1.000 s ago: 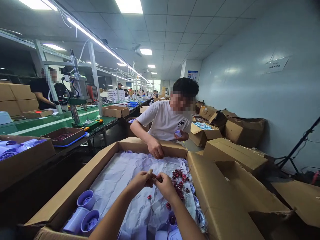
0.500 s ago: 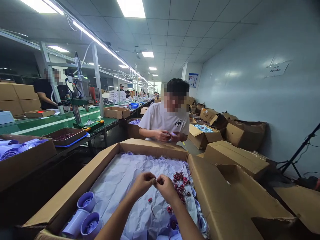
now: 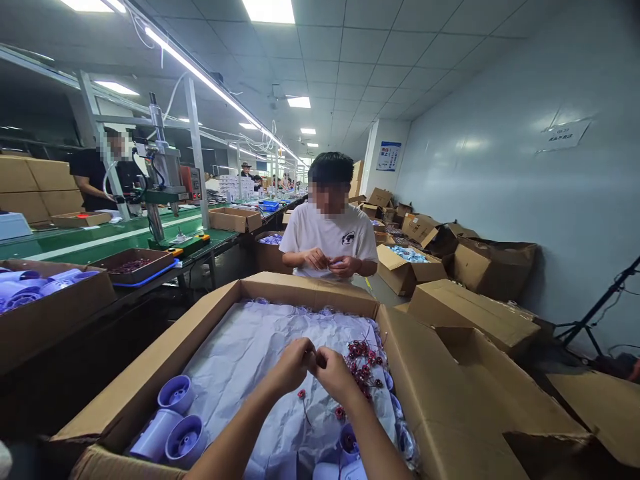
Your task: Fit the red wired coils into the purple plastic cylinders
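My left hand (image 3: 295,363) and my right hand (image 3: 333,373) meet fingertip to fingertip above the white paper (image 3: 225,367) in a large cardboard box. Both are closed in a pinch; whatever they hold is too small and hidden to make out. Beside my right hand lies a pile of small red parts with thin wires (image 3: 363,363). One single red wired part (image 3: 302,395) rests on the paper below my hands. Purple plastic cups (image 3: 185,440) stand and lie in the near left corner. Another purple cup (image 3: 349,441) sits by my right forearm.
Walls of the cardboard box (image 3: 165,363) surround the paper. Across it a co-worker in a white shirt (image 3: 325,233) handles something small. A green workbench with a press (image 3: 167,180) stands left, near a box of purple parts (image 3: 50,320). Cardboard boxes (image 3: 475,313) line the right.
My hands stay together and pinched, with the fingers slightly turned. The co-worker has shifted left, hands now closer together. The view has moved a little.
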`<state>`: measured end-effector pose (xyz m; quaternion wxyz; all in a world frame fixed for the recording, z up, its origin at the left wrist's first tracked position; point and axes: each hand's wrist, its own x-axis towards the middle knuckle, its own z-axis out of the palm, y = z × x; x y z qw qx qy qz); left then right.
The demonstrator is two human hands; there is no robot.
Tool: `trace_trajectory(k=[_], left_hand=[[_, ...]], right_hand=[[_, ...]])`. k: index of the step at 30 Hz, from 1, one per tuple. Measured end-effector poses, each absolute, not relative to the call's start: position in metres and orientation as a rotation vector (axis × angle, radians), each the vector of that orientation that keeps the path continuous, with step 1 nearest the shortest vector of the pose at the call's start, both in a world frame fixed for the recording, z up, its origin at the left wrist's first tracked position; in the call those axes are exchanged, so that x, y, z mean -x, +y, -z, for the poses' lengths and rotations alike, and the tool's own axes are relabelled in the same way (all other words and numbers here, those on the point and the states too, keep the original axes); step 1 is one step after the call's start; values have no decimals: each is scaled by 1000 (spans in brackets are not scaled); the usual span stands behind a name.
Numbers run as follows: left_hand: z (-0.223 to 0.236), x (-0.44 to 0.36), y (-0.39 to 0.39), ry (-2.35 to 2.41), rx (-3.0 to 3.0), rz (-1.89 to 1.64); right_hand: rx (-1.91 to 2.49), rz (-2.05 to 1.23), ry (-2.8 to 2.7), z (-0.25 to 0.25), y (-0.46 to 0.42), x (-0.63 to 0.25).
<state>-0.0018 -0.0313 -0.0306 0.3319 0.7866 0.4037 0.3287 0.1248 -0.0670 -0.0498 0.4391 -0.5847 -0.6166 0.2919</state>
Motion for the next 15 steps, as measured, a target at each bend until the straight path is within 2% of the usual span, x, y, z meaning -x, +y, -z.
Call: trace_trajectory(k=[10, 15], left_hand=[[41, -1, -17, 908, -1341, -871], [38, 8, -17, 884, -1185, -784]], right_hand=[[1479, -535, -1579, 54, -69, -121], [1404, -490, -1522, 52, -70, -120]])
